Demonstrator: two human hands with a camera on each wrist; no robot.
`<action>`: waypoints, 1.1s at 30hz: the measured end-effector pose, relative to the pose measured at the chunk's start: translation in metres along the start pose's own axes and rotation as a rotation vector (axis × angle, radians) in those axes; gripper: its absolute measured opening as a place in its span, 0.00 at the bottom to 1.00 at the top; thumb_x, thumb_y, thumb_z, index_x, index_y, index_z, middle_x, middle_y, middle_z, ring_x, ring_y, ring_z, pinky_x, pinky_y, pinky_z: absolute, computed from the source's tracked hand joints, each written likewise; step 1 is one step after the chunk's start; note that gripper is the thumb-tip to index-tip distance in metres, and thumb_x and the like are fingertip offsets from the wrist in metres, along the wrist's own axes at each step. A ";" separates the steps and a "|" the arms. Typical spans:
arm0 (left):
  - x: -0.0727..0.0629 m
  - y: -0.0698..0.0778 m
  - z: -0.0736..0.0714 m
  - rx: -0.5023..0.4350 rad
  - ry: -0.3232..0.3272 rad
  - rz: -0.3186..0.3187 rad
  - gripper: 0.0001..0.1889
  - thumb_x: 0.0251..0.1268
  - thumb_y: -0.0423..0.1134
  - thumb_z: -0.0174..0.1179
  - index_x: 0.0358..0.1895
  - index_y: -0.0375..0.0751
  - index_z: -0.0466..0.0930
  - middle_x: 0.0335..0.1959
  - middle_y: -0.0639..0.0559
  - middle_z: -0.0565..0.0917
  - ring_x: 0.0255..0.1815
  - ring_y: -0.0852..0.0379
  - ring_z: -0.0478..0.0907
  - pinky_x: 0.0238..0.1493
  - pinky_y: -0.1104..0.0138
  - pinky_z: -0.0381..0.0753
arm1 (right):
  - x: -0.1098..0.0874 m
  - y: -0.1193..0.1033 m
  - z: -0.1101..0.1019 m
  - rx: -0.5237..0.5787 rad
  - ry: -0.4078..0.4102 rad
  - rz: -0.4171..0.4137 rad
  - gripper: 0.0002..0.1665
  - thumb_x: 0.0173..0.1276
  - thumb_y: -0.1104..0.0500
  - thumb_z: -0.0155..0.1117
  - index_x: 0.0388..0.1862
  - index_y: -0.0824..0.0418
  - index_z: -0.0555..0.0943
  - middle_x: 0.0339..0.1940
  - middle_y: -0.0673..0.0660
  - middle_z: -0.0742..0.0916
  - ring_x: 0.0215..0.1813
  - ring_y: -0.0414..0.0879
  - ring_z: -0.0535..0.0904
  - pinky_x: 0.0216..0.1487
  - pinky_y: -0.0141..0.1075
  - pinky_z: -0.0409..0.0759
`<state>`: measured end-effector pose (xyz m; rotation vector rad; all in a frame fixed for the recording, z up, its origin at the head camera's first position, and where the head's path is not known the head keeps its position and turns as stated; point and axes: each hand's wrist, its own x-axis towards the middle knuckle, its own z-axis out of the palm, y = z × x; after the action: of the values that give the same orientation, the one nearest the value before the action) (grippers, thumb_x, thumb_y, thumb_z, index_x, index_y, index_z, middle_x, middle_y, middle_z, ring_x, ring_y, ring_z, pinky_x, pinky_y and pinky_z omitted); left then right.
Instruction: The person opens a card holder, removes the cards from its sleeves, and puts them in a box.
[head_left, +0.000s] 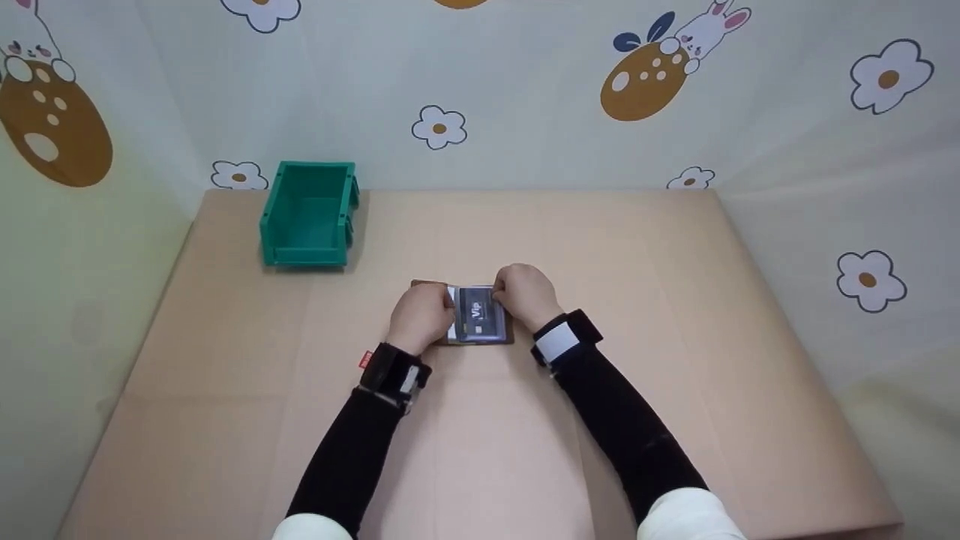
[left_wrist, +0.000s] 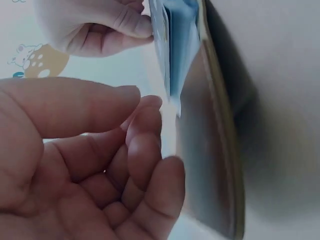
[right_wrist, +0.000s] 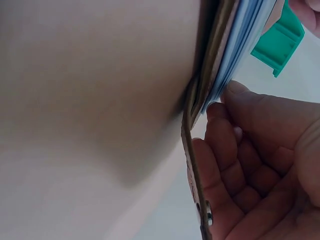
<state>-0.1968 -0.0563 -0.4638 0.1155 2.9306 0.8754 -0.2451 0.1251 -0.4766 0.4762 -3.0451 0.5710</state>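
A brown card holder [left_wrist: 205,155] lies opened out near the middle of the table, with clear plastic sleeves [right_wrist: 235,50] inside. A dark card [head_left: 477,313] printed "Vip" shows in the top sleeve. My right hand [head_left: 525,296] pinches the outer edge of the sleeves between thumb and index finger. Below those fingers in the right wrist view runs a brown flap [right_wrist: 195,172] with a metal snap. My left hand [head_left: 421,315] is over the holder's left side, its fingers loosely bent beside the brown cover. Nothing shows between its thumb and fingertips.
A green plastic bin [head_left: 307,217] stands at the back left of the table [head_left: 637,247]. Patterned curtains [head_left: 525,97] hang behind the table and along both sides.
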 end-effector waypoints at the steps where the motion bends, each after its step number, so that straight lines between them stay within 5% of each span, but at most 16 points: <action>1: 0.001 0.000 0.001 -0.006 -0.005 -0.007 0.02 0.57 0.31 0.61 0.29 0.37 0.81 0.29 0.46 0.83 0.32 0.47 0.78 0.38 0.56 0.77 | 0.000 0.000 0.000 0.001 -0.001 0.000 0.04 0.58 0.64 0.72 0.25 0.59 0.86 0.30 0.54 0.87 0.36 0.51 0.82 0.42 0.44 0.80; 14: 0.012 0.001 0.012 -0.033 -0.096 -0.150 0.08 0.61 0.36 0.62 0.25 0.41 0.77 0.27 0.49 0.80 0.28 0.52 0.75 0.31 0.62 0.71 | 0.002 0.002 0.003 0.032 -0.019 0.035 0.03 0.59 0.64 0.72 0.27 0.59 0.87 0.32 0.53 0.88 0.38 0.49 0.83 0.42 0.42 0.80; 33: 0.017 -0.001 0.017 -0.040 -0.117 -0.162 0.15 0.62 0.43 0.65 0.21 0.43 0.75 0.31 0.47 0.83 0.30 0.52 0.77 0.33 0.60 0.75 | 0.000 0.005 0.005 0.043 0.015 0.004 0.02 0.57 0.64 0.73 0.26 0.58 0.87 0.31 0.53 0.88 0.38 0.51 0.83 0.43 0.43 0.80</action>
<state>-0.2117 -0.0462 -0.4790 -0.0703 2.7662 0.8707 -0.2465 0.1274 -0.4830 0.4644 -3.0259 0.6389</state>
